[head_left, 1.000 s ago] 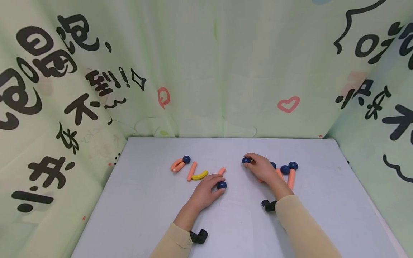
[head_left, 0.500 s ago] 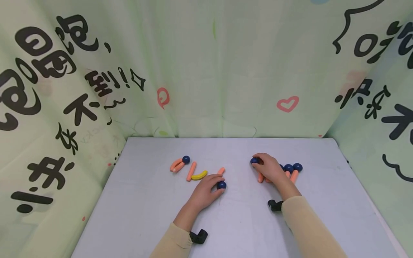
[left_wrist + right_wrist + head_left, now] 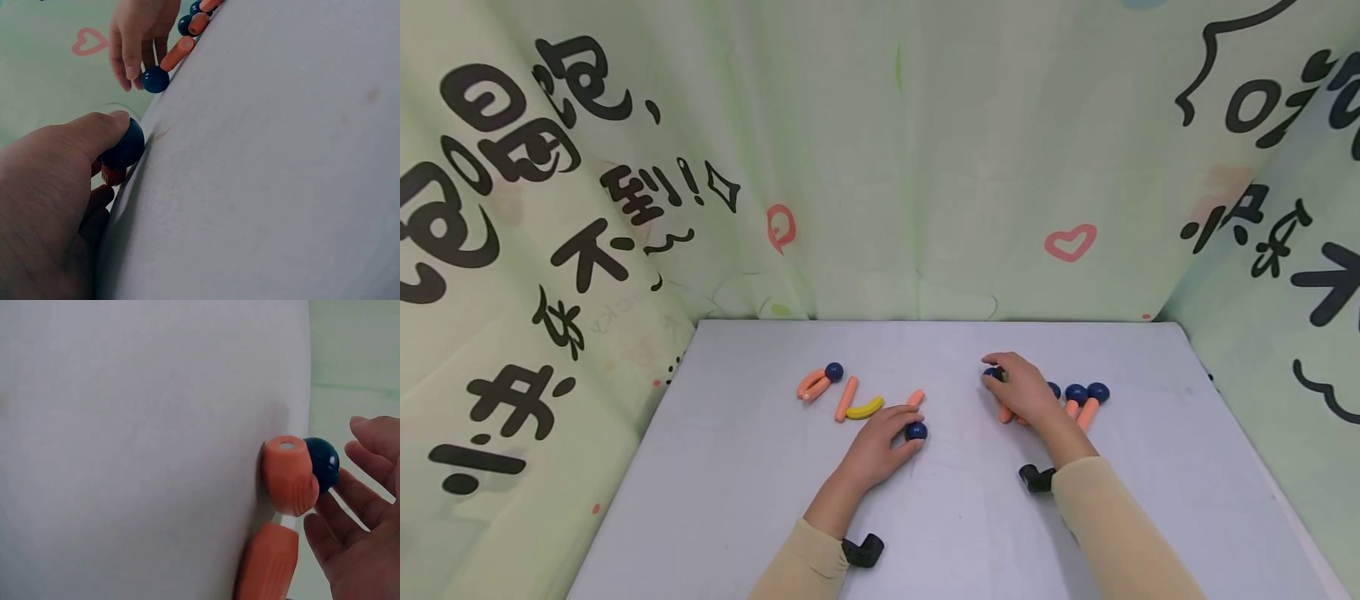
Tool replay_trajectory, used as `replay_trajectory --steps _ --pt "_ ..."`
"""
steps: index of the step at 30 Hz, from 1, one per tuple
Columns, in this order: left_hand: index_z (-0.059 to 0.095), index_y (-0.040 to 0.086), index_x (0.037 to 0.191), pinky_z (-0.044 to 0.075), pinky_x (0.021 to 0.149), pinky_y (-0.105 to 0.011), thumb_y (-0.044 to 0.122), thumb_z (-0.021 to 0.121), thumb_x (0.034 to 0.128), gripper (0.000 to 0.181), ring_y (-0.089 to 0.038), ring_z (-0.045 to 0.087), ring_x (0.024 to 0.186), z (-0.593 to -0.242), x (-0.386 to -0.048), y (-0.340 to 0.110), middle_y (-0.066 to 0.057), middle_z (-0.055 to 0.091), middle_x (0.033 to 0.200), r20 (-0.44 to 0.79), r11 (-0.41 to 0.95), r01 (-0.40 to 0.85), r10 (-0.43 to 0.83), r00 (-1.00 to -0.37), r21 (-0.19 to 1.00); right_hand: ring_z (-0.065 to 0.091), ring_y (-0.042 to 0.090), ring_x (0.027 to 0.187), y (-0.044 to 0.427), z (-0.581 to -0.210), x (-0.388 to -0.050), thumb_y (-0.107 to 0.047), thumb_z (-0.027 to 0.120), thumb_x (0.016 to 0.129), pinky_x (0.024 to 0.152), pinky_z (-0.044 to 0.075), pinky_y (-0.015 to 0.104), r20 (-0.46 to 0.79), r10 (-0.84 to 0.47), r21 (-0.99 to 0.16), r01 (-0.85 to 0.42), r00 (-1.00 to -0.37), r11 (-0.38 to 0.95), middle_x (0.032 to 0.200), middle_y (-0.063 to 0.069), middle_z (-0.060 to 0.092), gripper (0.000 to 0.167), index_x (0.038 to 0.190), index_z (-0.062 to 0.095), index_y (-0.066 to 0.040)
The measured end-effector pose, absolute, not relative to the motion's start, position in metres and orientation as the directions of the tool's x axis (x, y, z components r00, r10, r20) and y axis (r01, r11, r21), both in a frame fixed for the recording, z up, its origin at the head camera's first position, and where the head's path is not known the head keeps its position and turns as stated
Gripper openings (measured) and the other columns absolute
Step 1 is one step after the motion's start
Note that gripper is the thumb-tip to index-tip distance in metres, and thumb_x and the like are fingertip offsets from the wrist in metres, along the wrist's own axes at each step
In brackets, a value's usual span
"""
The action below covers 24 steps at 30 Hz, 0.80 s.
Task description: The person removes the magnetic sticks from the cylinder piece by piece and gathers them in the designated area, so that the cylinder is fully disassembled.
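On the left, my left hand (image 3: 876,448) pinches a blue ball (image 3: 916,431); in the left wrist view its thumb lies on the ball (image 3: 128,147). A short orange rod (image 3: 916,397) pokes out just beyond those fingers. My right hand (image 3: 1021,390) hovers around another blue ball (image 3: 991,372), its fingers loose and spread. The right wrist view has that ball (image 3: 323,464) against an orange rod (image 3: 287,475) with a metal tip, the fingers (image 3: 362,497) beside it. More blue balls (image 3: 1098,392) on orange rods (image 3: 1087,413) stand in a row, partly hidden by the right hand.
Farther left on the white table (image 3: 737,500) are a yellow curved piece (image 3: 865,407), a lone orange rod (image 3: 846,399) and a bent pair of orange rods (image 3: 813,384) touching a blue ball (image 3: 833,372). A printed curtain (image 3: 917,167) closes the back and sides.
My right hand has moved right with its ball, shifting the row of balls and rods rightward, and its fingers have loosened from the ball. The left hand stays in place.
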<state>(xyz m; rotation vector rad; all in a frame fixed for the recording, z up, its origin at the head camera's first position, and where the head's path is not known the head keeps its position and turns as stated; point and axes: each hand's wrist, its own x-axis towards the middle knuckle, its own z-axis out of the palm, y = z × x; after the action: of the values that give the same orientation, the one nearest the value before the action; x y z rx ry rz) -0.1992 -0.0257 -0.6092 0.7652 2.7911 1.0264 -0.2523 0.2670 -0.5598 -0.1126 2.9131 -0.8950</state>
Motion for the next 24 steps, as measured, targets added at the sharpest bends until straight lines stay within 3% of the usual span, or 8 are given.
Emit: replay_trajectory --steps 7,15,19,24 --pt "0.059 0.03 0.135 0.04 0.113 -0.04 0.039 0.065 0.0952 0.041 -0.015 0.046 0.138 -0.609 -0.199 -0.025 0.009 0.052 0.146 0.102 0.661 0.428 0.472 -0.875 0.617 0.044 0.037 0.135 0.248 -0.551 -0.254 -0.028 0.057 0.099 0.113 0.034 0.054 0.034 -0.111 -0.563 -0.111 -0.993 0.819 0.143 0.016 0.052 0.038 0.133 0.059 -0.01" --pt "0.058 0.031 0.136 0.039 0.114 -0.04 0.041 0.065 0.0949 0.043 -0.014 0.046 0.138 -0.609 -0.2 -0.025 0.01 0.051 0.146 0.098 0.664 0.425 0.471 -0.877 0.615 0.062 0.025 0.107 0.214 -0.552 -0.252 -0.028 0.062 0.098 0.091 0.051 0.044 -0.002 -0.255 -0.614 -0.201 -0.967 0.763 0.13 0.007 0.063 0.036 0.131 0.062 -0.015" --pt "0.058 0.03 0.136 0.04 0.113 -0.039 0.041 0.066 0.0941 0.044 -0.013 0.046 0.138 -0.609 -0.2 -0.025 0.01 0.052 0.146 0.1 0.653 0.417 0.465 -0.88 0.632 0.059 0.016 0.096 0.199 -0.556 -0.25 -0.028 0.063 0.097 0.082 0.051 0.036 -0.037 -0.327 -0.613 -0.237 -0.944 0.754 0.127 0.0 0.064 0.035 0.131 0.062 -0.021" --pt "0.058 0.028 0.136 0.041 0.113 -0.04 0.04 0.067 0.0938 0.045 -0.013 0.046 0.139 -0.61 -0.2 -0.026 0.01 0.051 0.147 0.113 0.641 0.428 0.471 -0.875 0.637 0.057 0.015 0.095 0.187 -0.561 -0.249 -0.027 0.064 0.097 0.083 0.049 0.035 -0.06 -0.384 -0.621 -0.266 -0.921 0.737 0.131 -0.003 0.062 0.036 0.133 0.062 -0.025"
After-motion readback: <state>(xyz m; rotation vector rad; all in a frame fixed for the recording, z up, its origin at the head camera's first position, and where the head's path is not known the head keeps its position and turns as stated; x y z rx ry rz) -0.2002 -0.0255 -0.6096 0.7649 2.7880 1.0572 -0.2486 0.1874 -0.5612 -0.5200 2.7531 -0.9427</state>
